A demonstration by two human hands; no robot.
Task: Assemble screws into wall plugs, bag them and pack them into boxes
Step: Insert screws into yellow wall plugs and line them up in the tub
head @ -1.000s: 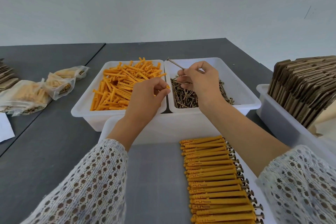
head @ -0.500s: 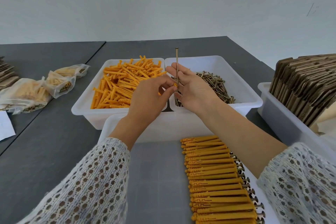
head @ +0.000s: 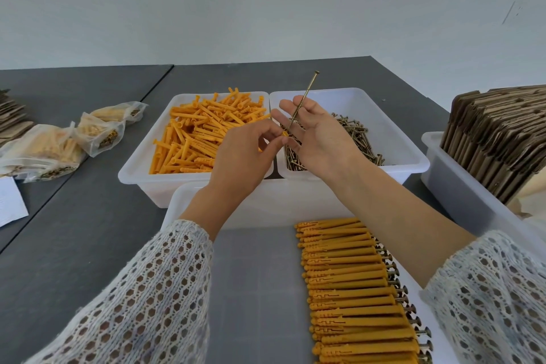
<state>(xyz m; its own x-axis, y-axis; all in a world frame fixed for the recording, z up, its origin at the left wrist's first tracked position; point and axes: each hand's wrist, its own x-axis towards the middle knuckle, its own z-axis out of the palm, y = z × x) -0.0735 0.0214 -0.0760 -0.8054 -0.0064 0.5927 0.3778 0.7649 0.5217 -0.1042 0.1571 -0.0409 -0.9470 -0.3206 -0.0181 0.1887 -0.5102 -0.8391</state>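
My left hand [head: 242, 156] pinches an orange wall plug [head: 284, 133], of which only the top end shows between the fingers. My right hand [head: 319, 139] holds a long brass screw [head: 304, 97] against its fingers, head up and tip at the plug's mouth. Both hands hover over the gap between a white bin of loose orange plugs [head: 204, 130] and a white bin of loose screws [head: 363, 139]. A row of assembled plugs with screws [head: 354, 289] lies in the near white tray [head: 189, 201].
Several filled clear bags [head: 59, 145] lie on the grey table at the left, beside a white paper [head: 9, 204]. A white bin of flat cardboard boxes [head: 496, 133] stands at the right. More flat cardboard [head: 11, 121] sits at the far left edge.
My right hand lifted a screw from the screw bin, turned it head up and brought it to the plug in my left hand. The screw now leans to the right.
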